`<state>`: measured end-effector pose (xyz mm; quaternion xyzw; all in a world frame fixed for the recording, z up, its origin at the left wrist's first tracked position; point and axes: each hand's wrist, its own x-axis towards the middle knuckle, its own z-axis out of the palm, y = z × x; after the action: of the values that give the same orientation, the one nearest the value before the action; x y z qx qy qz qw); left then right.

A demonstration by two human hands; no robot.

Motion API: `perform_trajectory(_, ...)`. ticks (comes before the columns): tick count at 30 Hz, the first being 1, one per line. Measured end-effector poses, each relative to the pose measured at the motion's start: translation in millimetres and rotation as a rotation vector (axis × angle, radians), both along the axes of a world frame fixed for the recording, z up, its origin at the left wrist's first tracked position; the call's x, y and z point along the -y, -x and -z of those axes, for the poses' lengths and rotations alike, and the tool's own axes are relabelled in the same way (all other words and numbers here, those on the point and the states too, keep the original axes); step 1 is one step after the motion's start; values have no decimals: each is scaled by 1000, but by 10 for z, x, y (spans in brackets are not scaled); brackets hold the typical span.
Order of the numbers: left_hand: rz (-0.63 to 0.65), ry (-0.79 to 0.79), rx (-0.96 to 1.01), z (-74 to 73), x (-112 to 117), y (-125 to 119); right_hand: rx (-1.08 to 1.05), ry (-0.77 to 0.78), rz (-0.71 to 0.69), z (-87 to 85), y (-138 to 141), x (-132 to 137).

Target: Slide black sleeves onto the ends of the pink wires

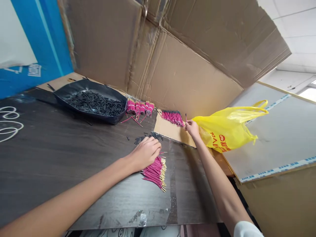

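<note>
My right hand (192, 128) pinches a short pink wire with a black tip (186, 117), held upright. It is at the end of a row of pink wires with black ends (172, 118), which lie on a cardboard sheet (168, 130). Over the table, my left hand (147, 152) is closed with its fingers curled down; whatever is in them is hidden. Beneath and beside that hand spreads a pile of pink wires with gold-coloured ends (155, 172). Loose black tubes (140, 139) are scattered just beyond its knuckles.
A black tray (116, 119) full of short black tubes stands at the back left. Beside it are bundled pink wires (140, 107). A yellow plastic bag (222, 128) lies right of my right hand. Cardboard walls (187, 72) rise behind; white cord (11, 126) coils at far left.
</note>
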<state>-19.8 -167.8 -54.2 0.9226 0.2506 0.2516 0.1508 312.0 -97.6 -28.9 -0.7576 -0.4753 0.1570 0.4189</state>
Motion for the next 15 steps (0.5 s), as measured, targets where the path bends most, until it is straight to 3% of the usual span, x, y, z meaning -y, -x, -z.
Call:
perform_trajectory(6, 1, -41, -26, -20, 20, 5, 115, 94, 32, 16, 24, -257)
perform_trajectory(15, 54, -3, -27, -3, 21, 20, 119, 57, -12, 10, 59, -325)
